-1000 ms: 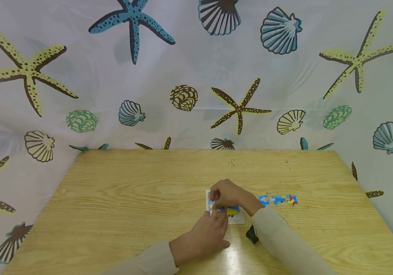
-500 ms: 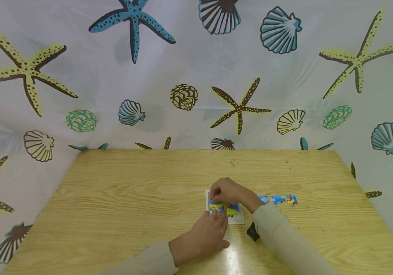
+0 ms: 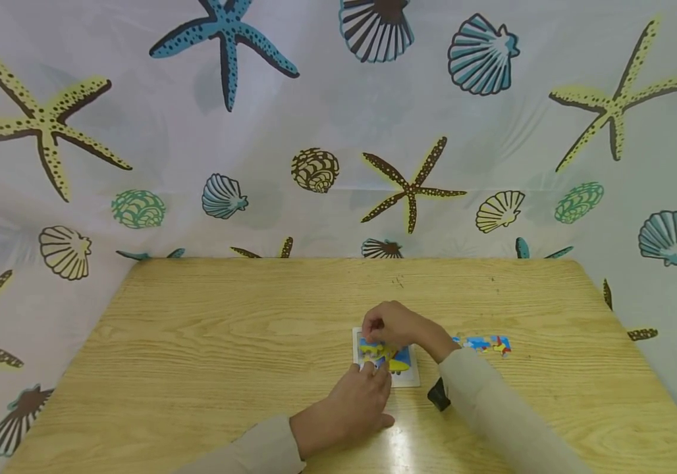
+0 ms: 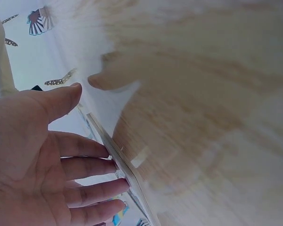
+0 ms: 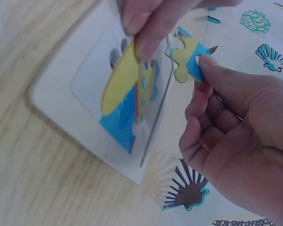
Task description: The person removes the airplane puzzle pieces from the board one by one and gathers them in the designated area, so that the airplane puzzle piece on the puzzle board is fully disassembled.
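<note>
Right grip (image 3: 396, 324) farther from left grip (image 3: 352, 403)

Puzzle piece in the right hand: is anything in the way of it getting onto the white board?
Nothing visible stands between the puzzle piece and the white board. The left hand touches other pieces there, close by but not in between. I can't tell exactly where the piece fits.

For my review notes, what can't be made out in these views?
Head view: part of the puzzle board, covered by the left hand and right hand.
Head view: what the black object is; the right sleeve overlaps it.
Head view: the exact number of loose pieces; too small.
Right wrist view: most of the left hand, cut off by the top edge.
</note>
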Demonstrator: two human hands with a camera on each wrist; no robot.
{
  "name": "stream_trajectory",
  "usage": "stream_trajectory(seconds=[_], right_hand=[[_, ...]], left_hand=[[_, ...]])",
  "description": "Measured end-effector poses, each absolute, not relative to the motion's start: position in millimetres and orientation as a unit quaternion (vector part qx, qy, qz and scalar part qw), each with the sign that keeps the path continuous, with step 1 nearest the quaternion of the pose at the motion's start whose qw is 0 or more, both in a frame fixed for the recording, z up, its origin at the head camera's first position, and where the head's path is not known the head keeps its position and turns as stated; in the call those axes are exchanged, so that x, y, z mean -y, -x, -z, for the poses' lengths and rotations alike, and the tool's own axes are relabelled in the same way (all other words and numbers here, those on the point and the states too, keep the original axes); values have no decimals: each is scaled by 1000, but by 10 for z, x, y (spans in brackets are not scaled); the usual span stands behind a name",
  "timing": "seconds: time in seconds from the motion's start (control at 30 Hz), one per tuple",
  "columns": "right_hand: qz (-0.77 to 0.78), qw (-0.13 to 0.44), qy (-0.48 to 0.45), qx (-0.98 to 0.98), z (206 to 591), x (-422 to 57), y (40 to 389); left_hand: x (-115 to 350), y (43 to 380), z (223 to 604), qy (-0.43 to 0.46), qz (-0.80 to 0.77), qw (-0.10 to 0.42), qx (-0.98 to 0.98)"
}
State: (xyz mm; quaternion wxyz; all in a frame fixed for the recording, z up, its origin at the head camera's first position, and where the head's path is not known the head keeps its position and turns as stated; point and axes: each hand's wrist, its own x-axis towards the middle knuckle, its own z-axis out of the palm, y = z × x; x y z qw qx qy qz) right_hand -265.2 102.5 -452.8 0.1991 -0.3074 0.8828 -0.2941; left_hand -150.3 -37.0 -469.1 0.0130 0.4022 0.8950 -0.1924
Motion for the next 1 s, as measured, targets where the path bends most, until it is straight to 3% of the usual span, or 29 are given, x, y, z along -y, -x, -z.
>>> stream_trajectory(seconds=[0.7, 1.0], right_hand=[[302, 184, 296, -888, 4388, -1551, 2702], [305, 217, 288, -881, 4394, -1877, 2690]], left_hand=[[392, 1482, 4706, -406, 204, 12, -891], [387, 1478, 4720, -403, 197, 15, -894]])
